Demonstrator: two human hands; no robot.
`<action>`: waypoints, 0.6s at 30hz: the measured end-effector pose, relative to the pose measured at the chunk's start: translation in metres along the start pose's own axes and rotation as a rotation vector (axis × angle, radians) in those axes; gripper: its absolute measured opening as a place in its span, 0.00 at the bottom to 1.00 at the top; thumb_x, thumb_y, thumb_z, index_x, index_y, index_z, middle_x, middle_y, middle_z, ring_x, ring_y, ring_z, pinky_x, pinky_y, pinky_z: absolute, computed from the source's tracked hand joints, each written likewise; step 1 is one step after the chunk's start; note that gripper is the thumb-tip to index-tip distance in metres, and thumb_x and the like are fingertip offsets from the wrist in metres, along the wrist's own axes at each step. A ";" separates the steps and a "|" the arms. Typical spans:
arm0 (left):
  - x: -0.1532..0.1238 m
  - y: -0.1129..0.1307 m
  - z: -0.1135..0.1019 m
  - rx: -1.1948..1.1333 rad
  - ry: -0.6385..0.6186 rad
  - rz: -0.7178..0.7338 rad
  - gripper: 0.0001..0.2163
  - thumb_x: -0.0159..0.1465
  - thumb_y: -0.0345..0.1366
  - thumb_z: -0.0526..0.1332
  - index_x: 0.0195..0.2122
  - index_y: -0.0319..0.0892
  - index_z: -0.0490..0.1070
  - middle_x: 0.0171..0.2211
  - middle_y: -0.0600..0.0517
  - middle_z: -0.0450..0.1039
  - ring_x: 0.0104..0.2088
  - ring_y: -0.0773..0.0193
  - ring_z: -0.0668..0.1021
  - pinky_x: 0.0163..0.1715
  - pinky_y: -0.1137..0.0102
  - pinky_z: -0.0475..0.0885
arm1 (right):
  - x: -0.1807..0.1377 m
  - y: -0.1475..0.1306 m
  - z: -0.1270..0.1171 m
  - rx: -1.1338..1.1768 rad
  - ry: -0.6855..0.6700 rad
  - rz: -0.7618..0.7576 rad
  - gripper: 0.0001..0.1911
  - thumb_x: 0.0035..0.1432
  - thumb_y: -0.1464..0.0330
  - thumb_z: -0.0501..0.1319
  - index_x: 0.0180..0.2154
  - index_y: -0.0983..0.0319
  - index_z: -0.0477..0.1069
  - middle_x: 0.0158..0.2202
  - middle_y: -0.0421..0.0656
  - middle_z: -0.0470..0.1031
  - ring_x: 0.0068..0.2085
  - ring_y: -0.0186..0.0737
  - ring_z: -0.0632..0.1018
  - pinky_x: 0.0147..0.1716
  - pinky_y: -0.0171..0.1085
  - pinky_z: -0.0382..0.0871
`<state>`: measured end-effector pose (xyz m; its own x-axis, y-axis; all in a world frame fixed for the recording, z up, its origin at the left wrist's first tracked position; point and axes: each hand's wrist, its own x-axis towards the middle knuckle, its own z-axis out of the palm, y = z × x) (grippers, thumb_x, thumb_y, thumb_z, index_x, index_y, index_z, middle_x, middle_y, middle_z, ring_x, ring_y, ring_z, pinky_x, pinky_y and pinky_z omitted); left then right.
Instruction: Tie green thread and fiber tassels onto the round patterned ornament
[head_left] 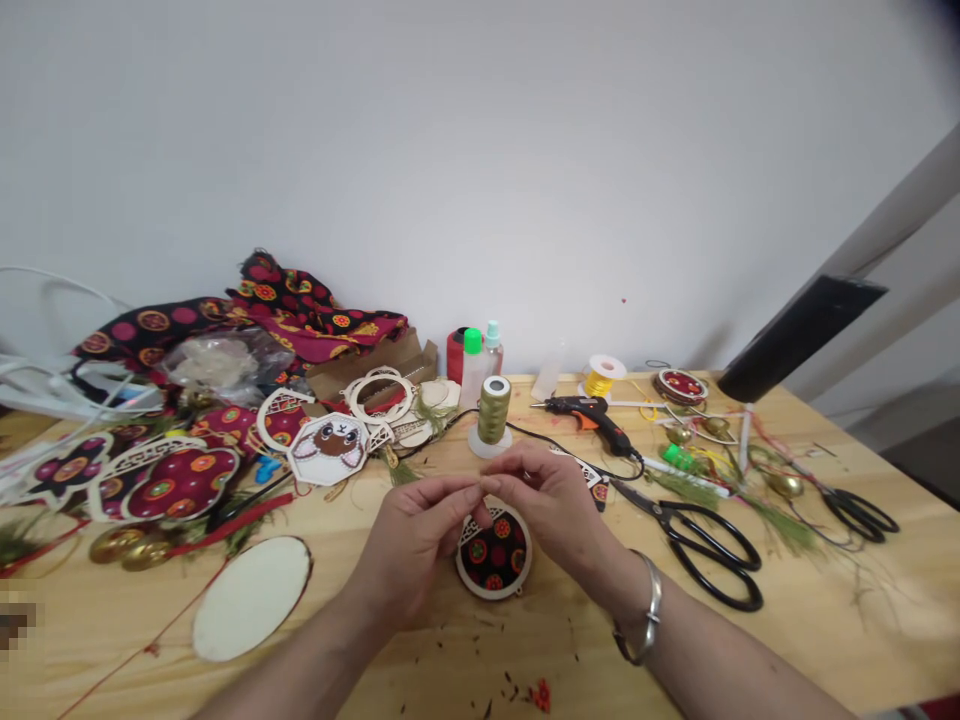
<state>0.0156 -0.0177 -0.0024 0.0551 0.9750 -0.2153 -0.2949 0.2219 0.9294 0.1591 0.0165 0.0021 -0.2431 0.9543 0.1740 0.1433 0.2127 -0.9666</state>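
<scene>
My left hand (416, 535) and my right hand (544, 500) meet fingertip to fingertip in a pinch. Whatever lies between the fingers is too small to make out. Just beneath them is a round ornament (495, 555), black floral fabric inside a pale wooden ring with a lattice at its upper left, partly covered by my fingers. A silver bangle (649, 610) circles my right wrist. Beyond my fingertips stands a spool of olive-green thread (493, 415).
Black-handled scissors (697, 545) and a glue gun (592, 415) lie to the right. At left are an oval white disc (251, 600), a sheep-face piece (330, 450) and patterned fabric (300, 300). Fabric scraps (540, 695) litter the front; a green-capped bottle (472, 370) stands behind.
</scene>
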 end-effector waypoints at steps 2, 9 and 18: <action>0.000 -0.001 0.000 0.032 -0.013 -0.011 0.07 0.53 0.37 0.65 0.28 0.37 0.78 0.18 0.53 0.71 0.14 0.78 0.56 0.15 0.76 0.46 | -0.002 -0.001 0.000 -0.050 0.017 -0.026 0.06 0.50 0.71 0.61 0.23 0.64 0.71 0.23 0.38 0.68 0.27 0.31 0.68 0.29 0.32 0.63; -0.001 -0.002 -0.003 0.037 -0.085 0.011 0.08 0.55 0.36 0.63 0.24 0.36 0.77 0.18 0.53 0.71 0.15 0.78 0.56 0.15 0.75 0.46 | -0.007 0.003 0.002 -0.168 0.042 -0.111 0.08 0.54 0.72 0.58 0.22 0.63 0.66 0.22 0.37 0.66 0.26 0.31 0.67 0.27 0.30 0.61; 0.003 0.003 -0.004 -0.037 0.015 -0.006 0.08 0.51 0.38 0.67 0.23 0.36 0.76 0.20 0.52 0.72 0.14 0.79 0.55 0.14 0.78 0.46 | 0.002 -0.027 -0.044 -0.504 0.204 -0.226 0.11 0.60 0.68 0.52 0.39 0.61 0.72 0.36 0.43 0.75 0.37 0.36 0.73 0.38 0.35 0.65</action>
<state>0.0109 -0.0139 -0.0012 0.0430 0.9732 -0.2257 -0.3299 0.2271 0.9163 0.1969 0.0220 0.0371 -0.1380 0.8840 0.4467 0.5597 0.4417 -0.7011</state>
